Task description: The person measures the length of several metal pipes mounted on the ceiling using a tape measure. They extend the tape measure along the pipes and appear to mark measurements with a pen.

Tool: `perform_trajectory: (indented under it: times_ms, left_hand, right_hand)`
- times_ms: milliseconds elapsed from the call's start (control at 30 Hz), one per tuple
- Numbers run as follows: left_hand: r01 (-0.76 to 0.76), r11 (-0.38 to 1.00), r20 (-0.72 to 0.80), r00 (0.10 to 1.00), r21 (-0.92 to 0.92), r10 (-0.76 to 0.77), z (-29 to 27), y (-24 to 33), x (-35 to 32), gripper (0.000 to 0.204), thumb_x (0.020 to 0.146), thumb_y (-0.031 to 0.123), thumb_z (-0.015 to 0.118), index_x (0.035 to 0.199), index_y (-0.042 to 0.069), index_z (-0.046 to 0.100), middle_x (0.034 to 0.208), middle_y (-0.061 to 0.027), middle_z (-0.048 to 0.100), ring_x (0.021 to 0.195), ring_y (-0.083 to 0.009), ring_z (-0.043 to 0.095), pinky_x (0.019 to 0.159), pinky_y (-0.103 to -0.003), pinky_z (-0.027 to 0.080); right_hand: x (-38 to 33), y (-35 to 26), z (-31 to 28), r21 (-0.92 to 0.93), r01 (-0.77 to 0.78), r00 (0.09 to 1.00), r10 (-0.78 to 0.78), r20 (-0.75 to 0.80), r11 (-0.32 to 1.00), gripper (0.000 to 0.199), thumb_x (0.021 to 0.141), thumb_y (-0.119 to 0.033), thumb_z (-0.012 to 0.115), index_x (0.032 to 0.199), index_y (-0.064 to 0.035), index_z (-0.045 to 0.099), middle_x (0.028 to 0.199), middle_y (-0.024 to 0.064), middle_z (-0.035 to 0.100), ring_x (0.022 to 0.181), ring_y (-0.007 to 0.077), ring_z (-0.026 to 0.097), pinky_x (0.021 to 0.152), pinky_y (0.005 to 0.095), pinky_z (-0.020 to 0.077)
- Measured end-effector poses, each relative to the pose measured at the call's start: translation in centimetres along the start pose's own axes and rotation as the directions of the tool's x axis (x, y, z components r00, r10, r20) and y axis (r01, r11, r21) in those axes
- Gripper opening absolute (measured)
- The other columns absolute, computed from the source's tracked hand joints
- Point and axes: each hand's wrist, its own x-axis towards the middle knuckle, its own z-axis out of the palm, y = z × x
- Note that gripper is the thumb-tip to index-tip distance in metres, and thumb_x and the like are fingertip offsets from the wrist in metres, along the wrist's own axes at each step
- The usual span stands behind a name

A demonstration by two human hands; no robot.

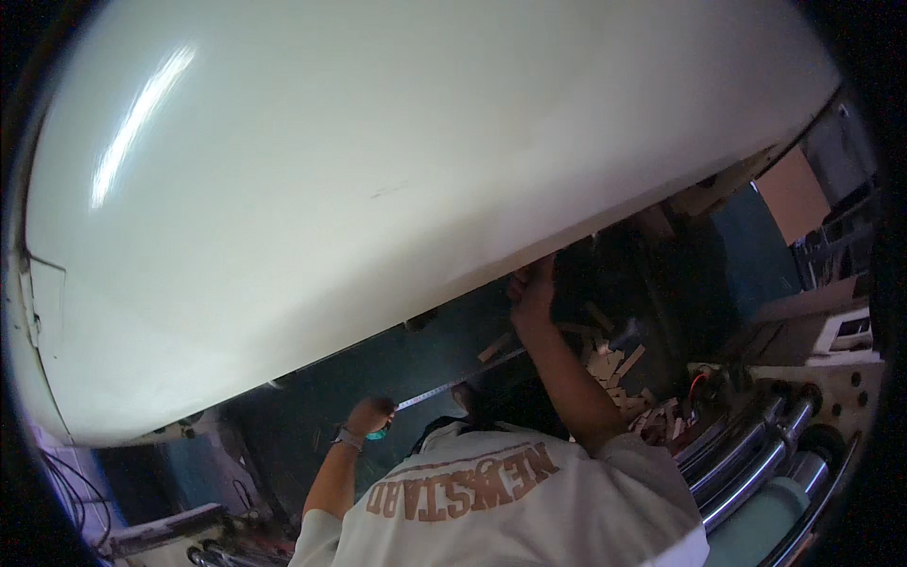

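1. A co-worker's left hand (368, 414) clenches a tape measure (444, 386), stretched rightward beneath the big white panel (378, 170).
2. Their right hand (532, 288) grips the panel's far edge.
3. My own hands are out of view.

Hidden or unclear:
- White panel (378, 170): fills the upper view and covers whatever lies behind it; its edges run into the dark rim.
- Left hand (368, 416): closed around a teal object, mostly covered; grip on the tape (444, 387) not resolvable.
- Right hand (534, 288): fingertips lost behind the panel's lower edge; closure cannot be told.
- Head: hidden by the shirt (510, 501).
- Wood offcuts (614, 369): small, dim, uncountable.
- Metal rollers (756, 454): cut off at lower right.
- Lower-left clutter: too dark to identify.
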Motion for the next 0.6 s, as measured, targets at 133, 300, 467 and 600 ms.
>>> perform_trajectory:
  times_ms: [133, 300, 467, 600]
  left_hand:
    - [-0.213, 0.964, 0.029, 0.977, 0.160, 0.211, 0.0, 0.3, 0.5, 0.015, 0.081, 0.015, 0.045, 0.080, 0.006, 0.058, 0.073, -0.0088, 0.059, 0.064, -0.0241, 0.057, 0.058, -0.035, 0.045]
    - [-0.259, 0.850, 0.110, 0.966, 0.458, 0.235, 0.3, 3.5, 0.2, 0.016, 0.082, 0.017, 0.046, 0.079, 0.006, 0.058, 0.070, -0.0092, 0.059, 0.062, -0.0231, 0.058, 0.056, -0.033, 0.045]
    - [-0.225, 0.766, 0.197, 0.972, 0.602, 0.130, 0.1, 2.4, 0.1, 0.015, 0.079, 0.019, 0.049, 0.077, 0.008, 0.058, 0.074, -0.0099, 0.059, 0.067, -0.0259, 0.057, 0.058, -0.035, 0.045]
    - [-0.266, 0.677, 0.195, 0.964, 0.686, 0.182, 0.6, 3.0, 0.2, 0.015, 0.077, 0.019, 0.050, 0.076, 0.007, 0.058, 0.074, -0.0106, 0.059, 0.067, -0.0265, 0.057, 0.058, -0.036, 0.045]
  right_hand:
    - [-0.8, 0.5, -1.3, 0.114, 0.114, 0.991, -0.105, -0.087, 0.987, 0.024, 0.090, -0.035, 0.038, 0.077, -0.0143, 0.043, 0.065, -0.0031, 0.042, 0.048, 0.0084, 0.034, 0.041, 0.0229, 0.0255]
    - [-1.4, -0.1, -4.9, 0.224, 0.239, 0.969, -0.217, -0.117, 0.945, 0.014, 0.089, -0.025, 0.043, 0.082, -0.0129, 0.047, 0.069, -0.0034, 0.046, 0.056, 0.0074, 0.040, 0.044, 0.0239, 0.0312]
    - [6.2, 0.5, -11.3, -0.301, 0.458, 0.858, -0.504, -0.095, 0.836, 0.015, 0.089, -0.024, 0.042, 0.086, -0.0110, 0.050, 0.072, -0.0035, 0.049, 0.058, 0.0070, 0.041, 0.045, 0.0238, 0.0317]
    - [11.5, 1.5, -11.8, -0.179, 0.404, 0.895, -0.428, -0.124, 0.897, 0.016, 0.089, -0.023, 0.043, 0.086, -0.0090, 0.050, 0.073, -0.0025, 0.050, 0.057, 0.0080, 0.041, 0.044, 0.0239, 0.0312]
